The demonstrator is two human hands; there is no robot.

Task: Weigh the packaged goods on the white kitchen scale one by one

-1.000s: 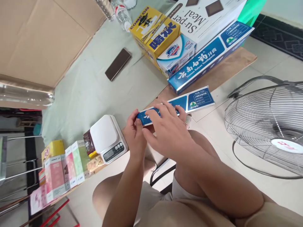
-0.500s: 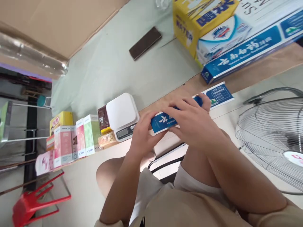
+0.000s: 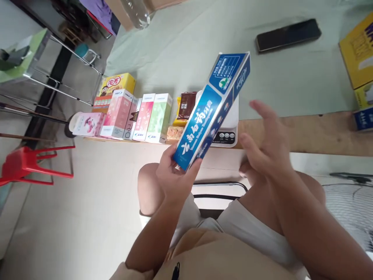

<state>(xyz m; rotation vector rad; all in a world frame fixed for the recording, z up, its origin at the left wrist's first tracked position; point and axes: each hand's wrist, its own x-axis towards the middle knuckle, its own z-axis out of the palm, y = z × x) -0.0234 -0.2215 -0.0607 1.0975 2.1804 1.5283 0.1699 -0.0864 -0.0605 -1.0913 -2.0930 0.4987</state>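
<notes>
My left hand [image 3: 175,175] grips the lower end of a long blue toothpaste box [image 3: 212,109], which tilts up and to the right over the table edge. Just right of the box, my right hand [image 3: 265,144] hovers empty with its fingers spread. A white kitchen scale [image 3: 227,130] sits on the table behind the box, partly hidden by it.
A row of small pink, green and yellow boxes [image 3: 128,114] and a brown snack pack [image 3: 186,105] stand left of the scale. A black phone [image 3: 288,35] lies further back. A yellow carton [image 3: 357,54] is at the right edge. A red stool [image 3: 26,165] lies on the floor.
My right hand let go of the toothpaste box and opened. My left hand swung the box from level to pointing up-right. The camera view turned left.
</notes>
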